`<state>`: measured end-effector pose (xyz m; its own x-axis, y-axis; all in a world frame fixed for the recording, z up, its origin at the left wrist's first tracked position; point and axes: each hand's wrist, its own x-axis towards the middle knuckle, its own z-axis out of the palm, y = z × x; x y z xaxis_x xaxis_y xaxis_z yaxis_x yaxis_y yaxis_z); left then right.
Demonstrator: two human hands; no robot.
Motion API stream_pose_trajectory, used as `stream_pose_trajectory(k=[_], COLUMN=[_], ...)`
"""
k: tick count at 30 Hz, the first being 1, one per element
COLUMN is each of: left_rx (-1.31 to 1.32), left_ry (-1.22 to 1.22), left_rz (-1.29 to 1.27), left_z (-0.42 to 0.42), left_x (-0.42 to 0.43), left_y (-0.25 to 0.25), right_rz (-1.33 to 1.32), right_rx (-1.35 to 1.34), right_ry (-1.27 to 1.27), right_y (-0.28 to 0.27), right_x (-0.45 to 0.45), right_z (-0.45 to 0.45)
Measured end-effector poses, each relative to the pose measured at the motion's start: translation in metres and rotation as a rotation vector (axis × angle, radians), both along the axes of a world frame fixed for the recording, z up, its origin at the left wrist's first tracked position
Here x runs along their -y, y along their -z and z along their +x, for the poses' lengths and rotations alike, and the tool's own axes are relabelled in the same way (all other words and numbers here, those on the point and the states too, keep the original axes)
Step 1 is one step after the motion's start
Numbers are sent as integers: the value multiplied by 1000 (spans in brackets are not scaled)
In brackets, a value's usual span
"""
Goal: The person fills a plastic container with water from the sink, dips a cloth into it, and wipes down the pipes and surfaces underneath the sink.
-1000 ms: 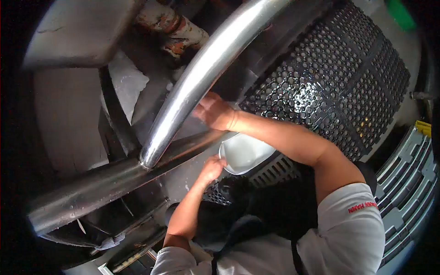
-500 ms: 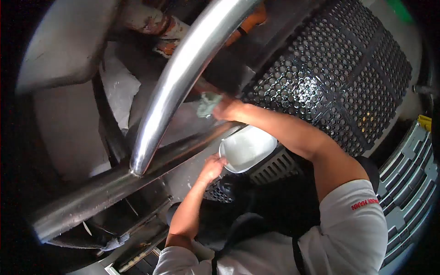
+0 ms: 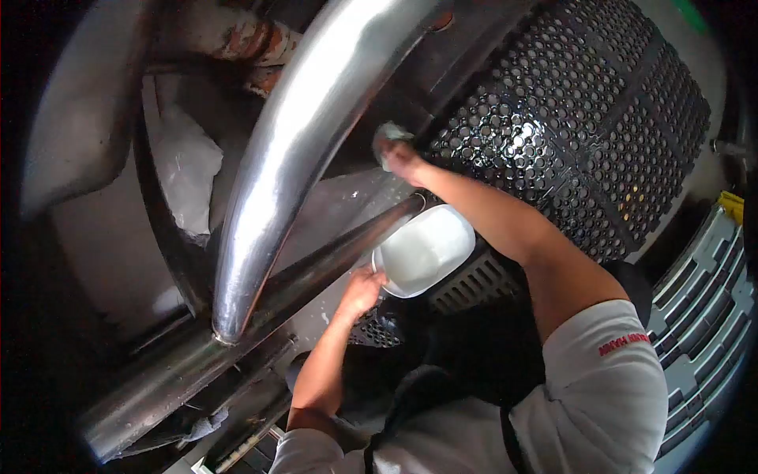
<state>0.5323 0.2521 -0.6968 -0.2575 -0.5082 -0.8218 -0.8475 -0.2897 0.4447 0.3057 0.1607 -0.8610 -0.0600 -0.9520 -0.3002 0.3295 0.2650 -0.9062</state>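
My left hand (image 3: 363,290) is closed on the near-left rim of a white plastic tub (image 3: 454,229), which holds some cloudy liquid. Bunched in my right hand (image 3: 403,159) is a pale green cloth (image 3: 393,131), partly blurred. That hand is beyond the tub, over a dark surface beside the black rubber mat. My fingers are partly hidden by the cloth.
A thick shiny metal tube (image 3: 296,118) curves up in front, joined to a long metal bar (image 3: 181,375). The perforated black mat (image 3: 568,134) lies at the right. A slotted grey grate (image 3: 474,286) sits under the tub. Stained pipes (image 3: 257,39) are at the back.
My right hand has moved up and slightly right with the cloth. My left hand still holds the tub, shifted slightly left. The curved tube appears larger and nearer in view.
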Motion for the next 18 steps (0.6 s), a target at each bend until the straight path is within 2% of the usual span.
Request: stream_pose_trajectory(k=[2,4,6,8,11,13,14,16,18], left_rx=[-6,-8,-32,-68,-17,-42,-53,35,45], left_ry=[-11,-12,-62,-148,-126,-110,-104,-133,-125], left_rz=[-26,-33,-13,24,58,45,44,65,80], left_z=[1,19,20,12,18,20,20,-12,-20], left_x=[1,1,-2,-5,-1,0,0,2,1], left_y=[-1,6,9,0,0,4,5,-23,-24], right_rz=[-467,-863,-906,-955,-320,-488,-286,115,-16], right_rx=[-232,-525,-540,-468,-318,-999,-882,-632,-691], right_ry=[183,290,183,149,-52,198,100,-96,-164], right_y=[-14,-86,-108,-99,-50,36,28,5,7], right_x=[23,31,45,70,70,37,29,12,12], right_z=[17,-2,-5,-1,0,17,15,4,14])
